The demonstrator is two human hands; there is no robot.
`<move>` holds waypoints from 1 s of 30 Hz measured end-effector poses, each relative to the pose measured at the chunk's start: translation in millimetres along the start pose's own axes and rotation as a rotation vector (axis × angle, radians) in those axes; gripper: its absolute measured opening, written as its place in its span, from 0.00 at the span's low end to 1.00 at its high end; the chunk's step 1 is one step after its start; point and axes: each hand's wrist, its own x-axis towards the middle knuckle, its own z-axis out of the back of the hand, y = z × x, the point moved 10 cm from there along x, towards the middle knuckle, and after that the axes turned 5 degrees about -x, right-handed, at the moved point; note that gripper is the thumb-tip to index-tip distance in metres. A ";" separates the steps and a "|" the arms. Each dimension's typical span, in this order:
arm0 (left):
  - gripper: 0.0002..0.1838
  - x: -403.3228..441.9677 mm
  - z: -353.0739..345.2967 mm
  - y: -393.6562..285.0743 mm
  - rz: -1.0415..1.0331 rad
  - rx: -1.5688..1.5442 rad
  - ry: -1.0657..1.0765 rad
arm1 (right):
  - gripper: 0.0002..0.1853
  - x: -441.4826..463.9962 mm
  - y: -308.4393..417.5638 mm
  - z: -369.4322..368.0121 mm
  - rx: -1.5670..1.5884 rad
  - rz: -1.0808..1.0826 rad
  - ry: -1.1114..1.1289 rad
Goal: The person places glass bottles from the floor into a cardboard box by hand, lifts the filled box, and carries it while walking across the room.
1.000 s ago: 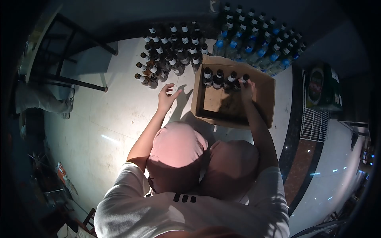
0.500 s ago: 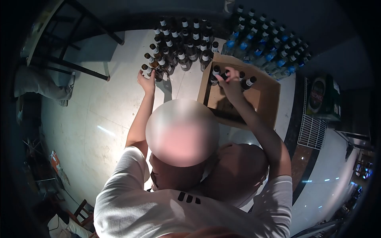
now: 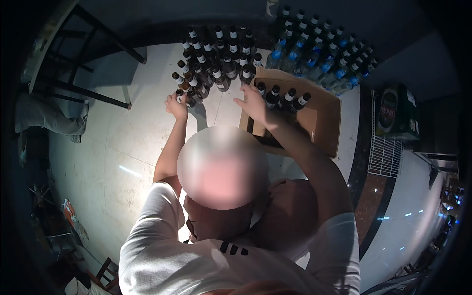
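Observation:
My left hand (image 3: 176, 107) is closed around the neck of a dark glass bottle (image 3: 180, 94) at the front left of a group of bottles on the floor. My right hand (image 3: 252, 103) is open, with its thumb and fingers apart. It hovers over the left edge of an open cardboard box (image 3: 328, 115), near the floor bottles. Inside the box, several dark bottles (image 3: 288, 98) with pale neck labels stand in a row along its back side. More brown and clear bottles (image 3: 218, 78) stand upright on the floor behind my hands.
Green bottles with blue labels (image 3: 310, 60) stand packed behind the box. To the right are a white wire rack (image 3: 385, 155) and a dark green carton (image 3: 397, 112). A dark-framed table (image 3: 81, 93) and another person's leg (image 3: 49, 115) are at the left.
My right hand has moved left from above the bottles in the box to its left edge. My left hand stays at the front-left bottle. The whole view has shifted slightly.

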 end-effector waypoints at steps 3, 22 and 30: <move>0.19 -14.0 31.5 -44.5 -0.172 -0.071 -0.063 | 0.24 -12.7 -4.0 4.3 0.054 -0.025 0.051; 0.18 -122.3 102.8 -359.5 -0.702 -0.661 0.341 | 0.19 -52.4 61.3 158.3 0.142 0.100 -0.386; 0.25 -136.0 15.1 -328.2 -0.411 -0.800 0.887 | 0.16 -103.6 -65.3 184.1 -0.112 -0.205 -0.438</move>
